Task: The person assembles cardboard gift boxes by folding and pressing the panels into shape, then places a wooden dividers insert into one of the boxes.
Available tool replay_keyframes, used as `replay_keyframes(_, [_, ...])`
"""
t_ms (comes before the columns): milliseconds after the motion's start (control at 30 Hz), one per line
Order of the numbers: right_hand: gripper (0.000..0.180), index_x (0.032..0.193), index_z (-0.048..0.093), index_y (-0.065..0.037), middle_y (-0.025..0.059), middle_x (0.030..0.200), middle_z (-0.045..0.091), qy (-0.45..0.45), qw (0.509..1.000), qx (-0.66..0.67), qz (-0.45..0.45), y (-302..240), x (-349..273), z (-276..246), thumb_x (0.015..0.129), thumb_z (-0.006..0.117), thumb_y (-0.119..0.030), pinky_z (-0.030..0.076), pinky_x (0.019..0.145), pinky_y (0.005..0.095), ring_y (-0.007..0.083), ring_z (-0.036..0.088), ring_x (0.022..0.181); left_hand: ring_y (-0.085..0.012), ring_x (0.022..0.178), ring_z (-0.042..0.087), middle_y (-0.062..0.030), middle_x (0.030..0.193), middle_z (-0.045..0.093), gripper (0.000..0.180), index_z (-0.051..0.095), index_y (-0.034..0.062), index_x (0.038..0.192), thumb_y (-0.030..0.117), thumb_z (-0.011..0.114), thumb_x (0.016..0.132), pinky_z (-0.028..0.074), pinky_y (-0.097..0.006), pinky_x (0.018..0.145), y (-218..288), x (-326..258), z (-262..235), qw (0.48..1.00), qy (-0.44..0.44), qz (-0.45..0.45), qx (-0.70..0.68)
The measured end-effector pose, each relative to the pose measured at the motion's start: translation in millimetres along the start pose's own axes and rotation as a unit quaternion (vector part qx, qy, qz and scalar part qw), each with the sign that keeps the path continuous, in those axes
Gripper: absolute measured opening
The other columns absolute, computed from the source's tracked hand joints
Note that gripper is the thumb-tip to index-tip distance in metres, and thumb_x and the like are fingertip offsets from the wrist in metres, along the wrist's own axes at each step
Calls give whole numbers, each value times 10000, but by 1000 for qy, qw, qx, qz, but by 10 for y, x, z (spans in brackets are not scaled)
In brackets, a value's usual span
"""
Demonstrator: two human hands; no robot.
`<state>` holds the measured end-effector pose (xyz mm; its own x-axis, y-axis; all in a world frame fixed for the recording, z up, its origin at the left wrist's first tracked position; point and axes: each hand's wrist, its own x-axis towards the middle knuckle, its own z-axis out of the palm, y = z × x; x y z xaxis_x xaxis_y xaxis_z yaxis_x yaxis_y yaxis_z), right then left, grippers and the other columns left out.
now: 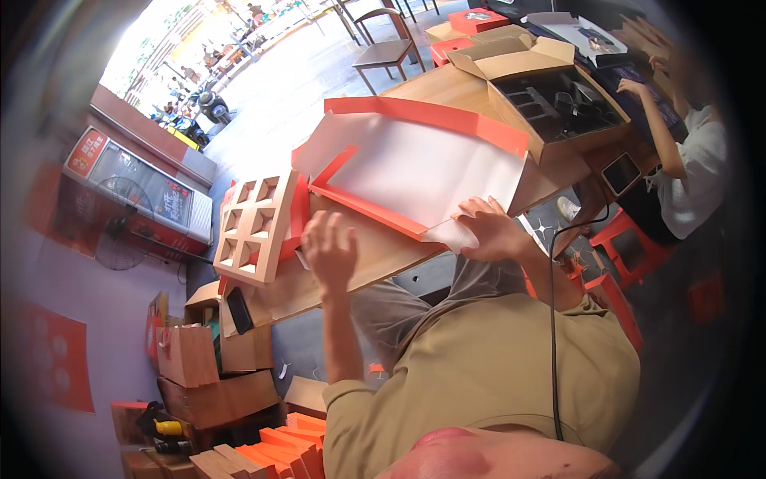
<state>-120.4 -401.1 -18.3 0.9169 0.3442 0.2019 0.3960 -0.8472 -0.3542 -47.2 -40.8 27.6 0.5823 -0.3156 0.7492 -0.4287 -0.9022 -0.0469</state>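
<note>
An unfolded cardboard box (431, 172), white inside with red-orange edge walls, lies on the wooden table in front of me. My right hand (488, 231) is at its near right corner, fingers stretched out over a white corner flap. Slightly blurred, my left hand (329, 251) is raised above the table's near side with fingers extended and nothing seen in it. Left of that hand, a tan cardboard divider tray (257, 230) with several square cells leans tilted on red cardboard pieces (299, 209). Whether the left hand touches anything, I cannot tell.
A phone (238, 310) lies at the table's left end. An open carton (550, 100) holding dark items stands at the back right. A co-worker in a white top (694, 172) sits beyond it, near a red stool (630, 243). Cartons (215, 399) are stacked at lower left.
</note>
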Motion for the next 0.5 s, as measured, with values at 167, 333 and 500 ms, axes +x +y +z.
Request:
replay_keyframes(167, [1139, 1550, 424, -5, 228, 1510, 510, -1, 996, 46, 82, -284, 98, -116, 723, 805, -689, 234, 1209, 684, 426, 397, 1472, -384, 1395, 482, -209, 1479, 540, 645, 533, 82, 1455, 231, 742, 863, 337, -520, 1204, -1090, -145, -327, 960, -98, -211, 154])
replay_keyframes(333, [1253, 1628, 279, -8, 248, 1428, 545, -19, 993, -21, 112, -570, 191, -194, 731, 790, -719, 232, 1189, 703, 421, 452, 1408, -363, 1293, 556, -151, 1389, 590, 597, 548, 125, 1457, 140, 698, 879, 482, -476, 1077, -1548, -395, -253, 932, -226, -171, 225])
replay_keyframes(500, [1151, 1640, 273, -23, 231, 1324, 618, 76, 990, -69, 92, -432, 291, 155, 792, 788, -608, 351, 1134, 621, 369, 552, 1288, -353, 1131, 628, -123, 1218, 663, 443, 665, 162, 1355, 127, 653, 913, 562, -462, 939, -1669, -426, -19, 945, -189, -131, 233])
